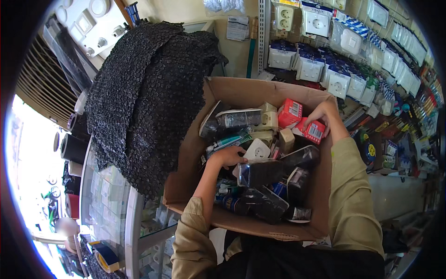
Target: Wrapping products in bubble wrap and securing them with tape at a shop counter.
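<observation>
An open cardboard box stands before me, full of mixed goods. Around the near red carton, my right hand has its fingers on both sides; a second red carton touches it. My left hand reaches in beside a white wall socket and a black plastic-wrapped pack. Its fingertips are partly hidden, so I cannot tell whether they grip anything. Cream sockets, a green-and-white tube, a small beige block and more black-wrapped packs lie around them.
Black bubble wrap drapes over the glass display case at the box's left. Packaged switches and sockets hang behind on the right. Tape rolls sit at lower left. Crowded shelves run along the right.
</observation>
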A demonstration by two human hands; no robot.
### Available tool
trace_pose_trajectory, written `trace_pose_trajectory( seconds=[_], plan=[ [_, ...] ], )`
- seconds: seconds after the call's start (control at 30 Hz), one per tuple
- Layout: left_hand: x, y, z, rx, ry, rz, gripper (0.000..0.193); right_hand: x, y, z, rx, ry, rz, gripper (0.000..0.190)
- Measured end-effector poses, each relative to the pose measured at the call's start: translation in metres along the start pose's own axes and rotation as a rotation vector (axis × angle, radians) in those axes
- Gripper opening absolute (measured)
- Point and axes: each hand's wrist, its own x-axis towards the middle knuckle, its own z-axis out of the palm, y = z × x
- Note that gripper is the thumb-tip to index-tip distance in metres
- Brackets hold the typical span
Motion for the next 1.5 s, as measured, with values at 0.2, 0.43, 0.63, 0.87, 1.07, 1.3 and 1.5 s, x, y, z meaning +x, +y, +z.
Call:
trace_pose_trajectory(
  seconds=[0.2, 0.43, 0.63, 0.87, 1.07, 1.3, 1.5],
  plan=[
    [0.001, 0.003, 0.003, 0.013, 0.007, 0.014, 0.052, -0.039, 0.019, 0.006, 0.069, 0.193, -0.202, 0.05],
    [-0.003, -0.001, -0.001, -0.043, -0.009, 0.015, 0.045, -0.063, 0.032, 0.025, -0.084, 0.522, -0.379, 0.074],
    [0.008, -0.013, 0.009, -0.131, 0.115, 0.16, 0.038, -0.024, 0.034, 0.06, -0.221, 1.07, -0.705, 0.071],
    [-0.005, -0.005, 0.017, -0.078, 0.334, 0.227, 0.03, -0.007, 0.021, 0.108, -0.306, 1.398, -0.774, 0.058],
    [-0.026, 0.008, 0.022, 0.069, 0.471, 0.357, 0.033, 0.005, -0.002, 0.124, -0.381, 0.525, -0.891, 0.04],
    [-0.03, 0.017, 0.024, -0.003, 0.209, 0.214, 0.056, 0.01, 0.004, 0.145, -0.616, 0.542, -0.959, 0.085],
    [-0.039, 0.022, 0.026, 0.238, 0.205, 0.185, 0.09, 0.029, -0.019, 0.152, -0.664, 0.32, -1.059, 0.104]
  ],
)
